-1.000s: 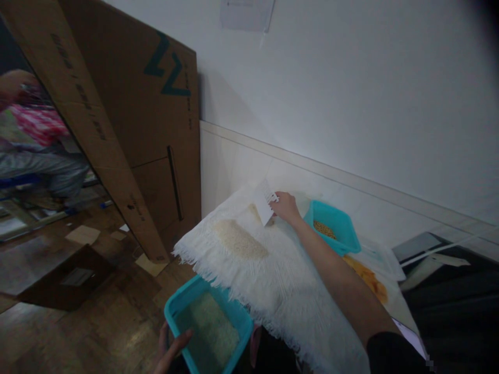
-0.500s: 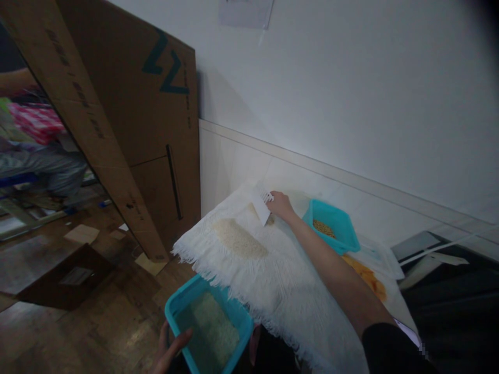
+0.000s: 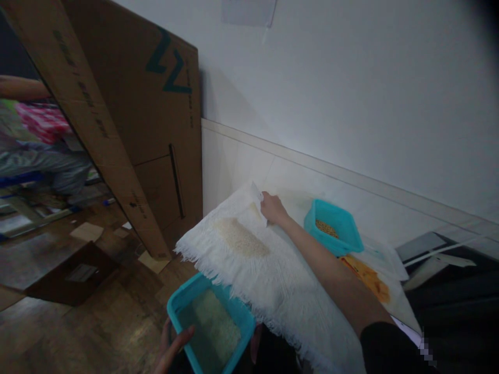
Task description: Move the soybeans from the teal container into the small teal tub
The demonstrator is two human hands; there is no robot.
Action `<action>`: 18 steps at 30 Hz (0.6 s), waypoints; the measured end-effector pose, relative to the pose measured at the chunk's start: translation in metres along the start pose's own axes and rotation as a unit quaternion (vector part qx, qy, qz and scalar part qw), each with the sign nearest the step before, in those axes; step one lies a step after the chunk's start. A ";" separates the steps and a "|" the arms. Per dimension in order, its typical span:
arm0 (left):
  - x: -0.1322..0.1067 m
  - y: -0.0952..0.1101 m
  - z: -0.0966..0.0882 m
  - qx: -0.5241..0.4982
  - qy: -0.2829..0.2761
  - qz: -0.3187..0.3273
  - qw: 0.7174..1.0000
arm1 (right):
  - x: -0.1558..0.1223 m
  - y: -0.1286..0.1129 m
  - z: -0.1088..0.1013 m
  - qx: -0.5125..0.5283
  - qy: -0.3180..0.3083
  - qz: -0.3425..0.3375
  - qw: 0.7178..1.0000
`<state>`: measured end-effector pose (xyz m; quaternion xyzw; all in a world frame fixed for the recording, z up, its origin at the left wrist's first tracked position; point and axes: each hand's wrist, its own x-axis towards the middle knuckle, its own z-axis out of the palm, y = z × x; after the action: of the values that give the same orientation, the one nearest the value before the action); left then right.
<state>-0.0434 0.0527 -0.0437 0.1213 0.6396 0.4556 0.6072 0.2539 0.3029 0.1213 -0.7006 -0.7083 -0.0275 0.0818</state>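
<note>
My right hand [image 3: 273, 209] reaches across a white fringed cloth [image 3: 280, 275] and grips a small white comb-like scraper [image 3: 258, 200] at the cloth's far edge. A heap of rice [image 3: 241, 238] lies on the cloth just left of the scraper. My left hand [image 3: 171, 347] holds a teal tub [image 3: 187, 300] with rice in it below the cloth's near fringe, thumb over the rim.
A second teal tub [image 3: 343, 228] holding yellowish grains stands to the right of my arm, with orange pieces [image 3: 366, 278] in front of it. A tall cardboard box [image 3: 128, 114] leans at the left. The wood floor [image 3: 78, 311] carries flat cardboard. Another person sits far left.
My right hand with the scraper has slid left and further away along the cloth, and the scraper is turned more edge-on. The left hand and tub have hardly moved.
</note>
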 end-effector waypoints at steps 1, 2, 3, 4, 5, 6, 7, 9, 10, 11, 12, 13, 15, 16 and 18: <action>0.002 -0.002 -0.001 0.010 0.002 0.004 1.000 | -0.001 -0.001 -0.001 -0.004 -0.006 -0.012 1.000; 0.004 -0.003 -0.001 0.014 0.002 0.007 1.000 | -0.002 -0.002 -0.003 -0.008 -0.013 -0.024 1.000; 0.005 -0.004 -0.001 0.016 0.002 0.009 1.000 | -0.004 -0.002 -0.004 -0.012 -0.018 -0.035 0.999; 0.005 -0.005 0.000 0.014 0.003 0.010 1.000 | -0.006 -0.003 -0.006 -0.016 -0.023 -0.046 0.999; 0.005 -0.005 0.000 0.009 0.004 0.008 1.000 | -0.008 -0.003 -0.007 -0.019 -0.027 -0.056 0.998; 0.004 -0.005 0.000 0.004 0.004 0.008 1.000 | -0.011 -0.002 -0.008 -0.022 -0.030 -0.065 0.997; 0.004 -0.005 0.001 0.002 0.003 0.009 1.000 | -0.014 -0.002 -0.009 -0.024 -0.033 -0.073 0.996; 0.003 -0.004 0.001 0.007 0.001 0.014 1.000 | -0.022 -0.001 -0.012 -0.027 -0.037 -0.088 0.995; 0.003 -0.004 0.000 0.014 -0.001 0.015 1.000 | -0.027 -0.001 -0.013 -0.028 -0.039 -0.095 0.994; 0.003 -0.004 0.000 0.021 -0.002 0.017 1.000 | -0.032 -0.001 -0.014 -0.028 -0.040 -0.101 0.994; 0.003 -0.004 0.000 0.022 -0.003 0.019 1.000 | -0.037 -0.001 -0.014 -0.028 -0.041 -0.108 0.993; 0.003 -0.003 0.000 0.019 -0.004 0.021 1.000 | -0.042 0.000 -0.015 -0.027 -0.041 -0.116 0.992; 0.002 -0.003 0.000 0.007 0.000 0.014 1.000 | -0.053 0.002 -0.016 -0.024 -0.041 -0.133 0.990; 0.001 -0.002 0.000 -0.001 0.003 0.007 1.000 | -0.057 0.003 -0.016 -0.023 -0.040 -0.140 0.989; 0.000 -0.001 0.001 -0.015 0.006 -0.011 1.000 | -0.062 0.008 -0.017 -0.014 -0.038 -0.146 0.988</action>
<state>-0.0417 0.0524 -0.0441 0.1022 0.6376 0.4594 0.6099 0.2633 0.2390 0.1274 -0.5913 -0.8051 -0.0221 0.0403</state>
